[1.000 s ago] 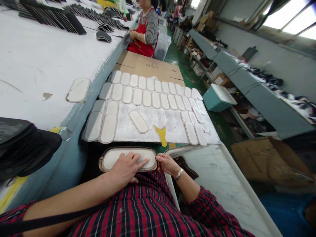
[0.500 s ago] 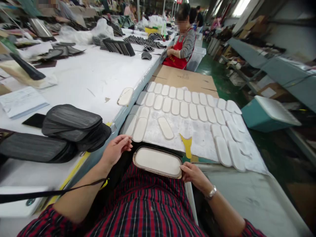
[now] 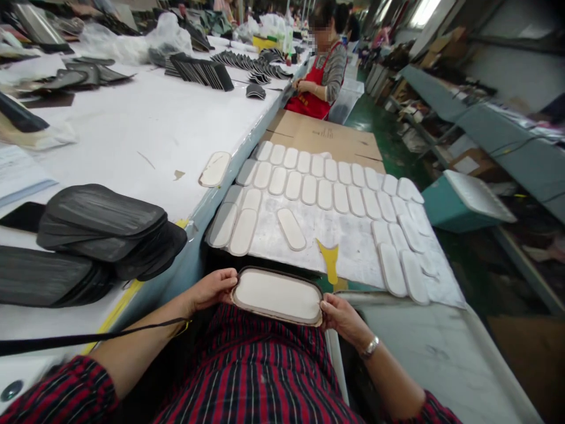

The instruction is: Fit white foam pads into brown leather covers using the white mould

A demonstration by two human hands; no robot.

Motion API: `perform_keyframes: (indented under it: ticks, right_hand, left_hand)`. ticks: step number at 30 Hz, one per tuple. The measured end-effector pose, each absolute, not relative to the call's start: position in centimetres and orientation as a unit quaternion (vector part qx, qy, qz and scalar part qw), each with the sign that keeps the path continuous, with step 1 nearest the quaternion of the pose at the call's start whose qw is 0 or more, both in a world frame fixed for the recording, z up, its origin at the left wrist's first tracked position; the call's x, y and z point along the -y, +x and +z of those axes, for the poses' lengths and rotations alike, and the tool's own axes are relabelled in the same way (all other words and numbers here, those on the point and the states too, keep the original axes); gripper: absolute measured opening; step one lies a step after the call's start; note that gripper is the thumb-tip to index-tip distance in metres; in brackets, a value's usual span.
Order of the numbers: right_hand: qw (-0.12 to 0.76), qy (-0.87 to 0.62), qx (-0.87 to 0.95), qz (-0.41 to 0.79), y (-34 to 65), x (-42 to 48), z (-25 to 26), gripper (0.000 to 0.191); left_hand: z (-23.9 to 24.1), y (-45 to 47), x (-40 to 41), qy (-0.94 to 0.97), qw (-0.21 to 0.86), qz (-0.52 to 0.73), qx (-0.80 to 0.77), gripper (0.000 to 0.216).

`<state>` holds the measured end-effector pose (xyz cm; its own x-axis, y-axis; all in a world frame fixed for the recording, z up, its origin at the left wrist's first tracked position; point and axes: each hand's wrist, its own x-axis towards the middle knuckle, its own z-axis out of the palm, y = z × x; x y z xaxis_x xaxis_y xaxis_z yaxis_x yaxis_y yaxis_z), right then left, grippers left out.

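Hands, left [image 3: 210, 288] and right [image 3: 339, 315], each grip closed on opposite ends of the padded oval piece [image 3: 277, 296]

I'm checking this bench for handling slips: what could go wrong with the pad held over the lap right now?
1. The pad is held only at its ends, left hand and right hand, with nothing under its middle; it might sag or slip onto the lap.
2. The yellow scraper lies just beyond it at the board's edge; a forward move could knock it off.
3. The white pieces near the board's right corner look easily brushed out of line.
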<state>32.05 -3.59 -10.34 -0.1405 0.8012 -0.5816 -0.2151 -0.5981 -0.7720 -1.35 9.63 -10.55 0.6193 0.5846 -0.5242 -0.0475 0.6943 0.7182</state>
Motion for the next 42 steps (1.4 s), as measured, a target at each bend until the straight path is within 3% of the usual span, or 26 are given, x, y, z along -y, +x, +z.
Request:
perform_keyframes:
  ticks: [6,11,15,18,22,25,37,42]
  right_hand:
    - [0.326,-0.607,0.311,0.655,31.7,3.1,-8.9,0.036]
    - [0.359,-0.635,0.396,0.558,31.8,3.7,-9.4,0.031]
    - [0.401,-0.629,0.466,0.476,32.5,2.8,-9.7,0.051]
    - [0.394,-0.567,0.496,0.527,32.7,1.0,-9.6,0.059]
    - [0.362,-0.491,0.522,0.597,32.3,-0.9,-9.7,0.052]
    - [0.366,-0.454,0.506,0.635,31.7,-1.2,-9.7,0.047]
    - [0.332,-0.453,0.596,0.574,31.8,-1.4,-8.4,0.051]
    - [0.322,-0.453,0.596,0.579,31.9,-1.6,-8.1,0.054]
  left_hand:
    - [-8.6,-1.1,-11.5,0.522,0.741,0.113,-0.408,0.036]
    - [-9.3,-1.9,-11.9,0.618,0.673,0.105,-0.391,0.031]
    - [-9.8,-1.7,-13.4,0.707,0.583,0.129,-0.379,0.06]
    - [-9.1,0.2,-15.2,0.703,0.637,0.1,-0.3,0.068]
    - [-8.1,2.9,-16.4,0.601,0.773,0.013,-0.203,0.064]
    - [-8.0,3.5,-15.8,0.558,0.807,-0.036,-0.19,0.061]
    - [-5.2,4.2,-16.0,0.761,0.617,-0.091,-0.178,0.055]
    - [-4.7,5.7,-16.6,0.789,0.59,-0.102,-0.135,0.053]
